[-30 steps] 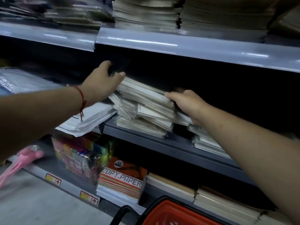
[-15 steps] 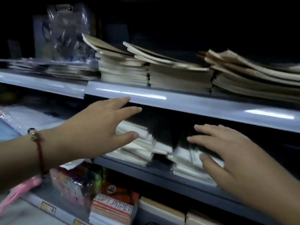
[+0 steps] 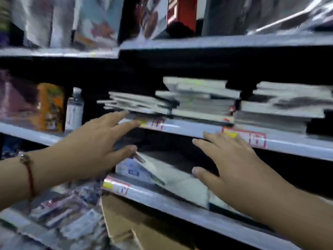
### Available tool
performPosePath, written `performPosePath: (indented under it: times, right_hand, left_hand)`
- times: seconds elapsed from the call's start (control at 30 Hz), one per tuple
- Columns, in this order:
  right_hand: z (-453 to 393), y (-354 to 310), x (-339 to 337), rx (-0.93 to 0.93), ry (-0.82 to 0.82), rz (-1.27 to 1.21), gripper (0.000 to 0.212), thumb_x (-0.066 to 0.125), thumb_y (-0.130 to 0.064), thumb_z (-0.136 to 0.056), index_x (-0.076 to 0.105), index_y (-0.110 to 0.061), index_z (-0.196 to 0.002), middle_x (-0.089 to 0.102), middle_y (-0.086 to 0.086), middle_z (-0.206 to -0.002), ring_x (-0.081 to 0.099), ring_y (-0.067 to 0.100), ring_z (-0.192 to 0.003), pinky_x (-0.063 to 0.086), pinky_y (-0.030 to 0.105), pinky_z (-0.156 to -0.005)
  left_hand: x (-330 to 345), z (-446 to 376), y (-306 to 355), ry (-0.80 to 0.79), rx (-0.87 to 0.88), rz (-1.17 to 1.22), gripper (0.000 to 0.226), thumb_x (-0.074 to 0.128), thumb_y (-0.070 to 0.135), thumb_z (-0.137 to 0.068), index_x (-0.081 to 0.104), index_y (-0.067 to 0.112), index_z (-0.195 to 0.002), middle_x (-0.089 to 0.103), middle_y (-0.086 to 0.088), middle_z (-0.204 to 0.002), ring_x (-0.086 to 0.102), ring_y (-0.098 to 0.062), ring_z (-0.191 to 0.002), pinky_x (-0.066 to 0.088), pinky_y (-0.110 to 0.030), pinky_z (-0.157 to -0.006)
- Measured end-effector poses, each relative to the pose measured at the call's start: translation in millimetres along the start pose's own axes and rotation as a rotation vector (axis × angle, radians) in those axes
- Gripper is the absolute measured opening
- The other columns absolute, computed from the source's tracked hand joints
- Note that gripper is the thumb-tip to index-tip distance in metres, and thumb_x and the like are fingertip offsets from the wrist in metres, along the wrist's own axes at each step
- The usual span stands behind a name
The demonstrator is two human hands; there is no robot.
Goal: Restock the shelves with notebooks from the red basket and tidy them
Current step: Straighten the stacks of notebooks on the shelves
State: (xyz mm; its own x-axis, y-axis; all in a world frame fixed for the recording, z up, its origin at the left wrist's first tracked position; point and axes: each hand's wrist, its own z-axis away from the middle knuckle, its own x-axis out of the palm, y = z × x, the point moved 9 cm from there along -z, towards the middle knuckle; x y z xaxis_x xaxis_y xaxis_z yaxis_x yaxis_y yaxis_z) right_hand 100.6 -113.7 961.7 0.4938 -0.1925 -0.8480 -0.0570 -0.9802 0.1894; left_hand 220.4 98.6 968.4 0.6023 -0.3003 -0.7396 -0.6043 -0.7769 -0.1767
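Observation:
The frame is blurred by motion. Stacks of notebooks [image 3: 198,98] lie flat on a grey shelf [image 3: 189,129] in the middle of the view. More notebooks [image 3: 162,170] sit on the shelf below. My left hand [image 3: 93,145], with a red cord at the wrist, reaches forward with fingers spread, its fingertips near the shelf edge under the left stack. My right hand [image 3: 227,159] is held out flat with straight fingers just in front of the lower shelf opening. Neither hand holds anything. The red basket is out of view.
A clear bottle [image 3: 73,109] and an orange packet [image 3: 50,105] stand on the left of the middle shelf. Packaged goods [image 3: 93,24] fill the top shelf. A brown cardboard box [image 3: 137,226] sits below, with wrapped items [image 3: 59,213] at the lower left.
The view has swung upward to higher shelves. Both hands have left the lower notebook piles and risen, fingers still spread and empty.

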Motion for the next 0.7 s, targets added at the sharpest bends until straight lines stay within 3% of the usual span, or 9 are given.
performPosePath:
  times: [0.17,0.3,0.4,0.5,0.6,0.7]
  right_hand:
    - [-49.4,1.5,-89.2,0.041,0.067,0.006,0.058,0.039,-0.057,-0.097,0.025,-0.039,-0.15,0.028,-0.011,-0.155,0.02,0.013,-0.145,0.009,0.042,-0.122]
    - [-80.4,8.9,-137.1,0.153,0.041,-0.039,0.064,0.048,-0.055,-0.096,0.027,-0.035,-0.153,0.024,-0.006,-0.161,0.019,0.015,-0.149,0.013,0.045,-0.122]
    - [-96.9,7.7,-161.0,0.213,-0.018,-0.044,0.066,0.052,-0.053,-0.096,0.027,-0.033,-0.154,0.027,-0.006,-0.16,0.033,0.017,-0.143,0.024,0.041,-0.119]
    - [-108.8,-3.0,-173.4,0.251,-0.055,-0.076,0.066,0.055,-0.051,-0.095,0.028,-0.034,-0.153,0.03,-0.008,-0.158,0.04,0.017,-0.138,0.034,0.037,-0.114]
    - [-115.2,-17.3,-167.7,0.241,-0.055,-0.099,0.062,0.055,-0.051,-0.094,0.034,-0.033,-0.15,0.036,-0.007,-0.154,0.042,0.017,-0.137,0.037,0.033,-0.11]
    - [-118.1,-22.2,-139.5,0.25,-0.11,-0.089,0.062,0.054,-0.052,-0.093,0.037,-0.032,-0.148,0.041,-0.004,-0.151,0.046,0.022,-0.133,0.041,0.037,-0.107]
  left_hand:
    - [-73.6,-58.1,-39.4,-0.057,0.0,-0.051,0.079,0.019,0.079,-0.087,0.004,0.044,-0.156,0.0,0.004,-0.167,0.01,-0.017,-0.153,0.015,-0.029,-0.12]
    - [-107.6,-87.1,-72.0,-0.113,0.012,-0.053,0.078,0.033,0.07,-0.091,0.0,0.042,-0.157,0.0,0.003,-0.167,0.011,-0.018,-0.153,0.014,-0.029,-0.121]
    - [-119.2,-108.3,-91.6,-0.164,0.056,-0.054,0.078,0.034,0.072,-0.091,0.003,0.043,-0.156,0.005,0.004,-0.167,0.017,-0.02,-0.152,0.019,-0.032,-0.12]
    - [-117.8,-126.1,-104.0,-0.267,0.082,-0.013,0.084,0.031,0.079,-0.084,0.006,0.044,-0.156,0.008,0.004,-0.167,0.026,-0.021,-0.149,0.026,-0.034,-0.119]
    - [-100.5,-138.3,-110.4,-0.349,0.063,0.088,0.11,0.023,0.091,-0.06,0.008,0.042,-0.157,0.012,0.005,-0.166,0.041,-0.022,-0.141,0.034,-0.032,-0.114]
    - [-65.9,-141.8,-112.3,-0.406,0.042,0.17,0.118,0.03,0.094,-0.056,-0.005,0.041,-0.157,0.004,0.003,-0.167,0.046,-0.023,-0.137,0.039,-0.034,-0.112]
